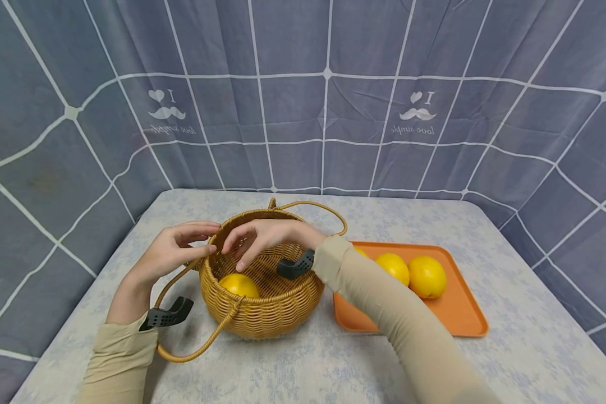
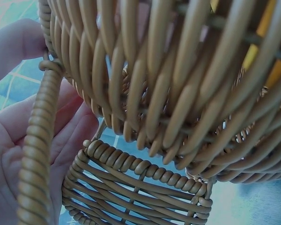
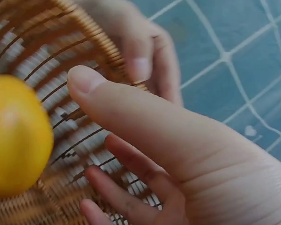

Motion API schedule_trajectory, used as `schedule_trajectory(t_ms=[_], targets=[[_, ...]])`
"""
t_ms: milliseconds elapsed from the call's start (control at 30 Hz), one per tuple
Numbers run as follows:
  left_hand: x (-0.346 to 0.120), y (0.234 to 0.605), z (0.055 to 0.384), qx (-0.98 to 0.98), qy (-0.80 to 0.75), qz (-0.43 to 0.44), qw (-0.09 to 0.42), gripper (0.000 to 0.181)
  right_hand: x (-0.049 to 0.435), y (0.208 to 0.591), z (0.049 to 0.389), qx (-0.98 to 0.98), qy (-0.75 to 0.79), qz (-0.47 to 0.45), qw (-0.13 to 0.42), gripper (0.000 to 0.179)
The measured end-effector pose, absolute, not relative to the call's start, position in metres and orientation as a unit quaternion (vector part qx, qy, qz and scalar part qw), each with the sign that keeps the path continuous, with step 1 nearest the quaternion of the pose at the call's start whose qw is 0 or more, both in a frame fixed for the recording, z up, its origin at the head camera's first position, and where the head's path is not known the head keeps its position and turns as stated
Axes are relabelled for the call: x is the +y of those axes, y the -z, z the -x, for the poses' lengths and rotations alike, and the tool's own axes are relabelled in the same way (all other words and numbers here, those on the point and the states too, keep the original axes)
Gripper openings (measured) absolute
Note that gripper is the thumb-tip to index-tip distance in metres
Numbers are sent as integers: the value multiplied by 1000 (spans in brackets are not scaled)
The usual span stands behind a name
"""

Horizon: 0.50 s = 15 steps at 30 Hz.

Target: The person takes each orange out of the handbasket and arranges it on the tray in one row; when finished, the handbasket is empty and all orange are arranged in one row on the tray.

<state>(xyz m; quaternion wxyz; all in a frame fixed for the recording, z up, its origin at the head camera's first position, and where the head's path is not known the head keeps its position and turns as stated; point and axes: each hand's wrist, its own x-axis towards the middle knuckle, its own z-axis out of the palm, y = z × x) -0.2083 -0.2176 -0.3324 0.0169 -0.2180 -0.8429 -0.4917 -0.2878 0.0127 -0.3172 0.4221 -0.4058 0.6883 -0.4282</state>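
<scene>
A round woven wicker basket (image 1: pixel 267 320) stands on the table, with a yellow orange (image 1: pixel 238 285) lying inside at its near left. My left hand (image 1: pixel 169 252) is at the basket's left rim, thumb and fairly straight fingers touching it by the handle (image 2: pixel 35 154). Over the basket's opening hovers my right hand (image 1: pixel 267 238), its fingers loosely bent and holding nothing. In the right wrist view the orange (image 3: pixel 16 136) lies apart from the right thumb (image 3: pixel 126 108). To the right, several more oranges (image 1: pixel 427 276) rest on an orange tray (image 1: pixel 467 320), partly hidden by the right sleeve.
One basket handle (image 1: pixel 192 353) droops over the near left side, and the other handle (image 1: pixel 328 207) leans out at the back right. A grey-blue curtain (image 1: pixel 293 106) with white lines hangs behind the pale patterned table (image 1: pixel 293 370).
</scene>
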Motion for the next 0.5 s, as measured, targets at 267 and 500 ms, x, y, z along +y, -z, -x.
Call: schedule_trajectory(t_ms=[267, 500], targets=[[-217, 333, 208, -847, 488, 209, 11, 40, 8, 326, 285, 705, 354, 450, 418, 53], [-217, 333, 209, -847, 488, 213, 12, 40, 6, 330, 286, 689, 328, 478, 436, 58]])
